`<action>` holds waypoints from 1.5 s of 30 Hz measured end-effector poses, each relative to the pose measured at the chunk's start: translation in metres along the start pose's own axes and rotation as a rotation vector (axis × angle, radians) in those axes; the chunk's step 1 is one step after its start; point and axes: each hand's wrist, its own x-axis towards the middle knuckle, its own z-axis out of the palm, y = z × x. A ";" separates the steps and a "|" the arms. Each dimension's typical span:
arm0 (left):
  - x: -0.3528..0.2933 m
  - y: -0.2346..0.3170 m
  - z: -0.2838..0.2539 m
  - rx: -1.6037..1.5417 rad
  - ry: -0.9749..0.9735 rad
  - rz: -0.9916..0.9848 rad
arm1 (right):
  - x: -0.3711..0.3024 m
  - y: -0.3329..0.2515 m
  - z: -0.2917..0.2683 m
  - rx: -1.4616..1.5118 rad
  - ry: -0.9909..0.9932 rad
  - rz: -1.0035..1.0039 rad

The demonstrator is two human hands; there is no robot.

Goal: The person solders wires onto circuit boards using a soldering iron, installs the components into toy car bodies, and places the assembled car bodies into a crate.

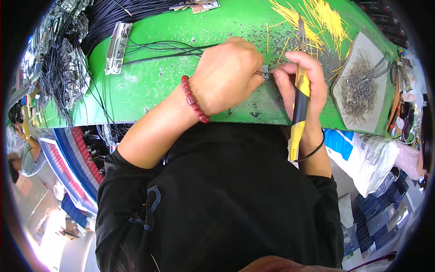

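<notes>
My left hand (231, 75), with a red bead bracelet at its wrist, is closed over the ends of several black wires (167, 53). They run from a clear and silver connector housing (118, 47) lying at the left of the bench. A small silver piece (266, 72) shows beside its fingers; the fingertips themselves are mostly hidden. My right hand (312, 79) grips a yellow and black soldering iron (300, 109), its metal tip pointing away from me. The thumb and forefinger of that hand are close to the silver piece; whether they pinch anything is too small to tell.
Thin yellow tubes (328, 20) lie piled at the far right. A pale board (364, 97) with dark debris rests on the green bench (149, 97) near its right end. Black cables (108, 18) and connector housings (68, 54) crowd the left. Another person (29, 154) is at the far left.
</notes>
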 end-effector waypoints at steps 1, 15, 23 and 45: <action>0.001 0.001 -0.003 -0.015 -0.021 -0.004 | -0.002 0.001 0.000 0.016 -0.003 -0.012; 0.000 -0.002 0.002 -0.057 0.025 0.011 | -0.014 0.001 0.001 -0.006 0.030 -0.067; -0.001 -0.002 0.002 -0.050 0.044 0.015 | -0.015 0.000 0.001 0.003 0.048 -0.081; -0.001 0.004 0.006 -0.057 0.090 -0.025 | -0.014 0.011 -0.020 0.191 0.052 -0.066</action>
